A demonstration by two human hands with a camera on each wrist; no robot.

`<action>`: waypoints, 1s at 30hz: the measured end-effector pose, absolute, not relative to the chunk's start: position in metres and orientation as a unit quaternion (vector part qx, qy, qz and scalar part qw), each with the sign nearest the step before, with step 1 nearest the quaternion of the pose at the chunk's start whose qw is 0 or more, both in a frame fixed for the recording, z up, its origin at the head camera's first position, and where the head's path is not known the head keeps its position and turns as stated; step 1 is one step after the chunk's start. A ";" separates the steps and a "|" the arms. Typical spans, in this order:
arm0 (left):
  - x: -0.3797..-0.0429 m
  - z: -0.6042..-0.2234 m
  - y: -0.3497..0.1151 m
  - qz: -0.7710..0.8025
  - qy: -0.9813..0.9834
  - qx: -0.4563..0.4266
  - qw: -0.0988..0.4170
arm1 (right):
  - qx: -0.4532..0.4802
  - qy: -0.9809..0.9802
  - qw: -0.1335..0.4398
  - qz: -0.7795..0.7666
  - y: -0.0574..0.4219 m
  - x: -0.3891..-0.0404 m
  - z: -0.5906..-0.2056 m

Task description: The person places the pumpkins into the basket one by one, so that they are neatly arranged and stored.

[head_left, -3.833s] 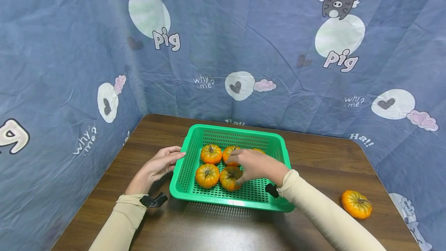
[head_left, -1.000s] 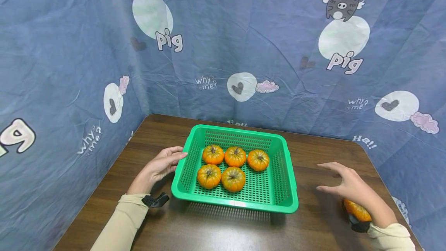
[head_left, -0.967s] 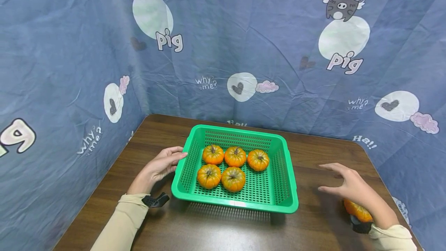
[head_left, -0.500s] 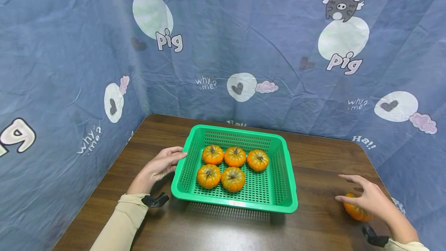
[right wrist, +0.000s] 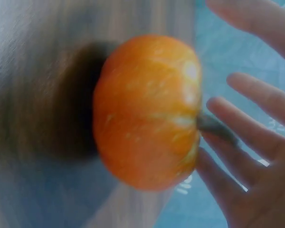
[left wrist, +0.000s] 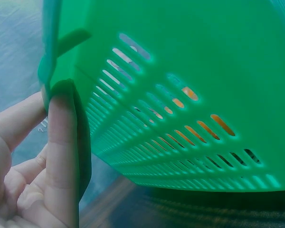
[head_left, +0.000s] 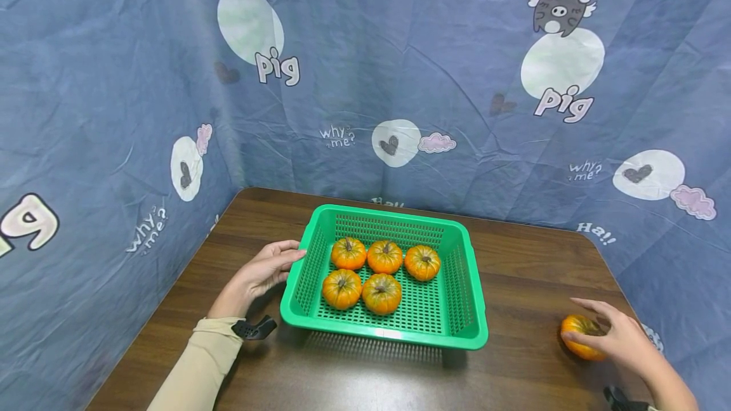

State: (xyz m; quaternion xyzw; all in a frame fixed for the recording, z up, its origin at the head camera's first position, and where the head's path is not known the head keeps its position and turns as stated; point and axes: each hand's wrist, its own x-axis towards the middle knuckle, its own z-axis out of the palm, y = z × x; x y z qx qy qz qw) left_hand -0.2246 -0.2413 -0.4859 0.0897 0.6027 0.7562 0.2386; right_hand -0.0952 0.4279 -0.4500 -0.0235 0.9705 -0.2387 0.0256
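Note:
My left hand [head_left: 259, 274] holds the left rim of a green perforated plastic basket [head_left: 377, 330], thumb and fingers on either side of the edge in the left wrist view. Inside the basket sit several small orange pumpkins [head_left: 382, 293], stems up, in two rows. Far to the right, another orange pumpkin [head_left: 587, 352] rests on the wooden table. My right hand [head_left: 622, 341] hovers over it with fingers spread. In the right wrist view this pumpkin [right wrist: 147, 114] shows its stem toward the outstretched fingers [right wrist: 249, 123], which are not curled round it.
The brown table [head_left: 525, 271] has its right edge close beyond the lone pumpkin. A blue printed cloth [head_left: 474, 81] hangs behind and along the sides. Inside the basket, bare floor shows at the front right.
My right hand has left the pumpkins in the basket, moved right past the rim, then drawn back toward the near right over the lone pumpkin. The left hand keeps its hold.

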 end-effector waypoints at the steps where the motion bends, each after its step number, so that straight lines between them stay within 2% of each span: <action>1: -0.225 -0.486 -0.241 0.757 0.602 0.089 0.239 | -0.021 0.970 0.028 -0.240 0.429 -0.095 -0.451; 15: -0.225 -0.487 -0.241 0.755 0.603 0.094 0.240 | -0.002 0.963 0.016 -0.270 0.451 -0.086 -0.475; 23: -0.225 -0.486 -0.241 0.755 0.603 0.091 0.240 | 0.036 0.948 0.039 -0.314 0.457 -0.080 -0.485; 30: -0.225 -0.487 -0.241 0.757 0.601 0.092 0.238 | 0.050 0.939 -0.004 -0.341 0.454 -0.074 -0.490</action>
